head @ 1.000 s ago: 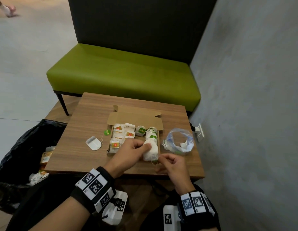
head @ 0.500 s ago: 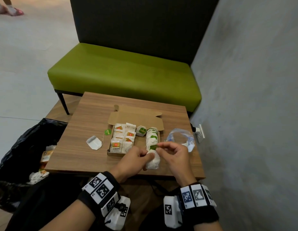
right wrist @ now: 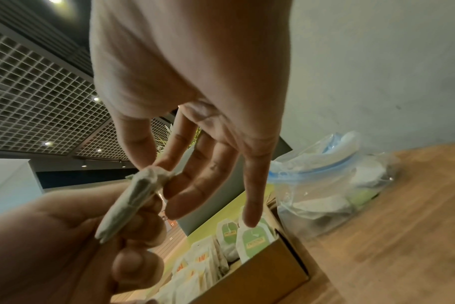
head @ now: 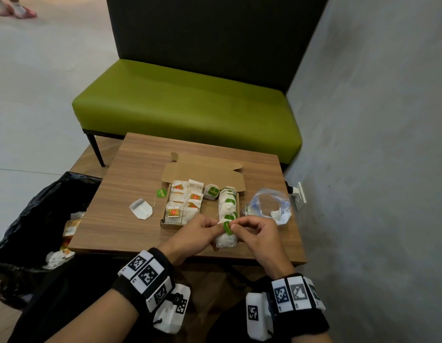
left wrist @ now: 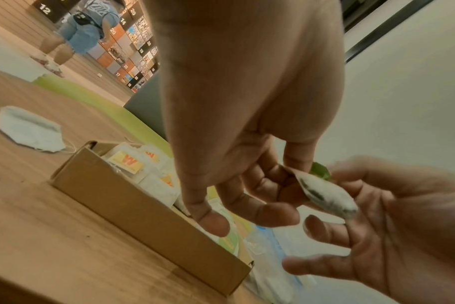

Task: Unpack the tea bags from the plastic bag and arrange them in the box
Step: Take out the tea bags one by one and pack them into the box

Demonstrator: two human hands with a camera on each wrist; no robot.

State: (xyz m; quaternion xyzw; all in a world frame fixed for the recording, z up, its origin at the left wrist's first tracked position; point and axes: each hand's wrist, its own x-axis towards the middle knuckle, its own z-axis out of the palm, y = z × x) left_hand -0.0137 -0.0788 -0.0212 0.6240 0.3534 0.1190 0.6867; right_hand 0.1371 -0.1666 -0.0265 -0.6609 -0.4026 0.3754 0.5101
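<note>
Both hands hold one white tea bag (head: pixel 226 240) (left wrist: pixel 327 195) (right wrist: pixel 129 203) just above the box's near right corner. My left hand (head: pixel 202 231) (left wrist: pixel 260 197) pinches its upper edge. My right hand (head: pixel 249 230) (right wrist: pixel 169 181) pinches the green tag (head: pixel 227 227) against the bag's top. The open cardboard box (head: pixel 165 222) (left wrist: pixel 133 205) (right wrist: pixel 275 265) holds orange-tagged bags (head: pixel 184 200) on the left and a row of green-tagged bags (head: pixel 227 203) (right wrist: pixel 252 238) on the right. The clear plastic bag (head: pixel 268 205) (right wrist: pixel 333 189) lies right of the box with some bags inside.
A loose tea bag (head: pixel 140 209) (left wrist: pixel 29 128) with a green tag (head: pixel 161 193) lies left of the box on the wooden table (head: pixel 116 226). A black bin bag (head: pixel 29 219) stands at the left, a green bench (head: pixel 187 105) behind, a grey wall (head: pixel 375 169) at the right.
My right hand came up from the table edge and took the green tag at the bag's top. The tea bag shifted toward me, off the box's right row.
</note>
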